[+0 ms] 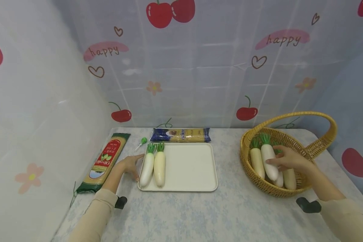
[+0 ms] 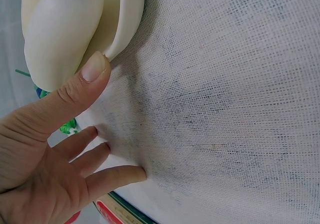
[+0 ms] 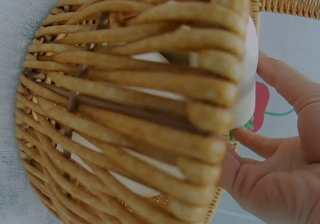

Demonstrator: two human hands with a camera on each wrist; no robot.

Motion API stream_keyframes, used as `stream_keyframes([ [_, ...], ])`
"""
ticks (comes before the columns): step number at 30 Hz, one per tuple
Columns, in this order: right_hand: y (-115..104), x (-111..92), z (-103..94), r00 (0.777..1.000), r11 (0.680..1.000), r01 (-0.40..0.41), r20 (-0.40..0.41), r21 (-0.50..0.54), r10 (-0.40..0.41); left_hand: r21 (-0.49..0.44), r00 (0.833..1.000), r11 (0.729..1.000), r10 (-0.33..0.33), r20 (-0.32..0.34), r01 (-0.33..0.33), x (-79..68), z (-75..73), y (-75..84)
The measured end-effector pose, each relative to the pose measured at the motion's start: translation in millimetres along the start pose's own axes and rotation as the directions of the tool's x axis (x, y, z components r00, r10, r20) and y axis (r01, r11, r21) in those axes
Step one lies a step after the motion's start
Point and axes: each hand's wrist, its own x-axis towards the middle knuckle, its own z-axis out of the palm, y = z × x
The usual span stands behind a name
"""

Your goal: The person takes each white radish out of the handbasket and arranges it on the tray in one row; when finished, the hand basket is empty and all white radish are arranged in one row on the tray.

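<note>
My right hand (image 1: 285, 158) reaches into the wicker basket (image 1: 267, 187) and pinches a white radish (image 1: 268, 158) with green leaf stubs. Beneath and beside that radish lie several others, among them a cream radish (image 1: 256, 160). In the right wrist view the woven side of the basket (image 3: 150, 89) hides most of the radishes. At the left edge of the white tray (image 1: 190, 168), my left hand (image 1: 129, 166) has its fingers spread and thumb at the rim (image 2: 117, 47). Side by side in the tray lie a white radish (image 1: 147, 169) and a cream radish (image 1: 159, 168), leaves pointing away.
Left of my left hand lies a green and red pasta packet (image 1: 104, 161). Behind the tray is a blue and yellow pasta packet (image 1: 181, 135), with a green lollipop (image 1: 143, 140) near it. The basket's tall handle (image 1: 293, 116) arches above my right hand.
</note>
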Motion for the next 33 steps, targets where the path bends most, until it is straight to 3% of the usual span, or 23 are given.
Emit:
stream_keyframes([
  [13,-5.4,9.4,4.6,0.998,0.997,-0.068,-0.005,-0.032,0.068,-0.004,1.000,1.000,-0.023,-0.017,0.023,-0.9,1.9,1.0],
  [33,-10.0,7.4,5.1,0.999,0.996,-0.053,0.000,-0.066,0.053,-0.017,1.000,1.000,-0.023,-0.011,0.023,-1.3,3.6,-0.1],
])
